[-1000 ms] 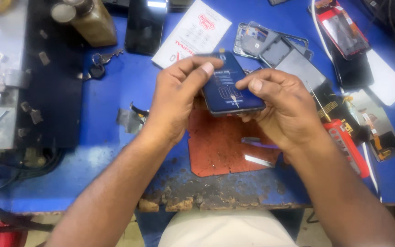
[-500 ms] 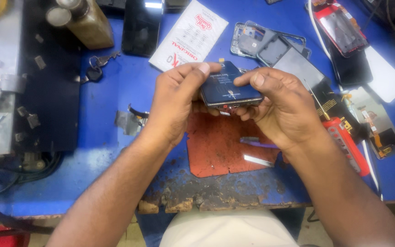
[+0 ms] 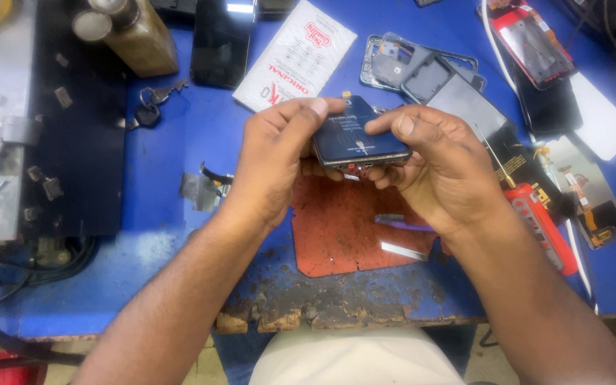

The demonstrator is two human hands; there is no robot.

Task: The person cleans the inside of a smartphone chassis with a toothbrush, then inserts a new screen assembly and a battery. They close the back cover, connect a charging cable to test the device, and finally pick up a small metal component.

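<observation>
1. At the far left, a dark flat mat point(image 3: 73, 142) is seen lying on the blue worktable point(image 3: 172, 235), with small metal scraps scattered over it.
2. Near the top left, an amber glass bottle point(image 3: 133, 36) is laid on its side, and a small bunch of keys point(image 3: 152, 107) is found just below it.
3. A black smartphone point(image 3: 222, 43) is placed face up beside the bottle, next to a white printed card point(image 3: 295, 58).
4. The left hand point(image 3: 272, 164) is held above the table's middle, its fingers closed around the left edge of a dark blue phone body point(image 3: 358, 135), thumb pressed on top.
5. The dark blue phone body is held in the air between both hands, just above a worn red rubber mat point(image 3: 354, 228).
6. The right hand point(image 3: 440, 167) is curled around the phone's right edge, gripping it with thumb on top and fingers beneath.
7. Grey phone frames point(image 3: 415, 68) are seen behind the hands.
8. A red-handled tool point(image 3: 543, 224) is seen to the right of the right hand, near loose screen parts point(image 3: 593, 199).
</observation>
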